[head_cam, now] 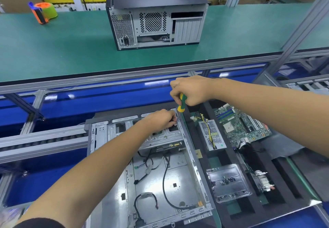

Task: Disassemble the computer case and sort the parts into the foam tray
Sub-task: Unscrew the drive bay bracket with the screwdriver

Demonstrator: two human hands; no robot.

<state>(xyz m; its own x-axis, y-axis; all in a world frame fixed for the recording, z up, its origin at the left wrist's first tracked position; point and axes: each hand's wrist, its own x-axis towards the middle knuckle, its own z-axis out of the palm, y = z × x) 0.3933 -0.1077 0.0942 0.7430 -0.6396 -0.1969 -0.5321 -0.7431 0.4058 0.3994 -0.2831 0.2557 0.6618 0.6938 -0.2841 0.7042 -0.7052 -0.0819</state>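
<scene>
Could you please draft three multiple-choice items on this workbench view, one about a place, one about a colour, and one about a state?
1. Where does the motherboard lie?
A. inside the open case
B. in the foam tray right of the open case
C. on the green bench

2. What colours is the screwdriver handle?
A. red and black
B. all blue
C. green and yellow

3. What is the right hand doing?
A. gripping the screwdriver
B. resting flat on the bench
C. lifting the clear plastic tray

Answers: 1 B, the board sits in the foam tray beside the open case; 2 C, the handle shows green and yellow bands below the fist; 3 A, the fingers are curled round the handle, the shaft pointing down by the left hand.
</scene>
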